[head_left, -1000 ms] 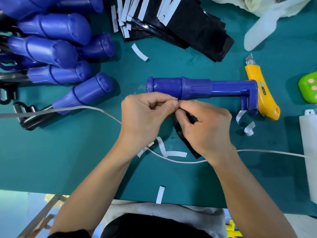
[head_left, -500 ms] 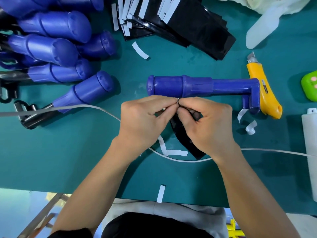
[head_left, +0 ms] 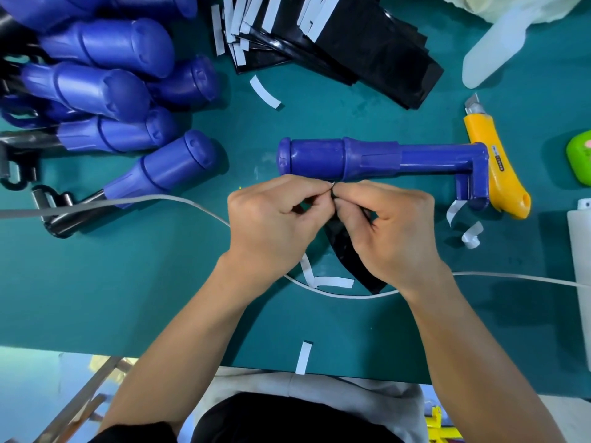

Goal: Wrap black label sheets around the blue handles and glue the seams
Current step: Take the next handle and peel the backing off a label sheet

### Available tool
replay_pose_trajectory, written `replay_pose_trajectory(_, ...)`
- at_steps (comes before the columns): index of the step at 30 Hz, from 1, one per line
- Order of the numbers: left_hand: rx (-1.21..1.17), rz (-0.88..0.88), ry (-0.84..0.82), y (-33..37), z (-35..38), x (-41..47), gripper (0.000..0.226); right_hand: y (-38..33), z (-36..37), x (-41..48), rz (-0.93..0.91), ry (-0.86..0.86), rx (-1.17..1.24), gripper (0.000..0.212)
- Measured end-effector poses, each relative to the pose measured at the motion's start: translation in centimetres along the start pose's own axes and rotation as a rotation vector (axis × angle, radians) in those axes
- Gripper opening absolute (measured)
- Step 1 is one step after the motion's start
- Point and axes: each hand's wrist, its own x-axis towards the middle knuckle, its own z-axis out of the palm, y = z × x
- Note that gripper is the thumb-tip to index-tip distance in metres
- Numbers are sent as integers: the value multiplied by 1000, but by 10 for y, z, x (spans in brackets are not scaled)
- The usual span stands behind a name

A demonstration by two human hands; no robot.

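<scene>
Fingertip to fingertip, left grip (head_left: 275,222) and right grip (head_left: 390,228) both pinch top edge of black label sheet (head_left: 355,260), blue handle (head_left: 345,159) at 12 o'clock on bench (head_left: 128,282).

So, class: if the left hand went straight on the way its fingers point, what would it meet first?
Probably the right hand: the left hand's fingertips touch it, both pinching the black label sheet beside the blue handle.

Teal surface (head_left: 134,282); blue handles (head_left: 339,159); glossy black label sheets (head_left: 377,55) with white strips (head_left: 264,92); yellow knife (head_left: 492,174); white cord (head_left: 335,294).
</scene>
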Motion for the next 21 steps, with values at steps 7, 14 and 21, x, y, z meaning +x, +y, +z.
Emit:
replay_pose_trajectory(7, -188, -269, -133, 3, -4, 7, 13, 0, -2, 0, 98, 7, 94, 13)
replay_pose_trajectory(14, -82, -85, -135, -2, -7, 6, 10, 2, 0, -1, 53, -15, 49, 11)
replay_pose_trajectory(21, -54, -95, -83, -2, -3, 3, 8, 4, 3, -3, 7, -19, 4, 13)
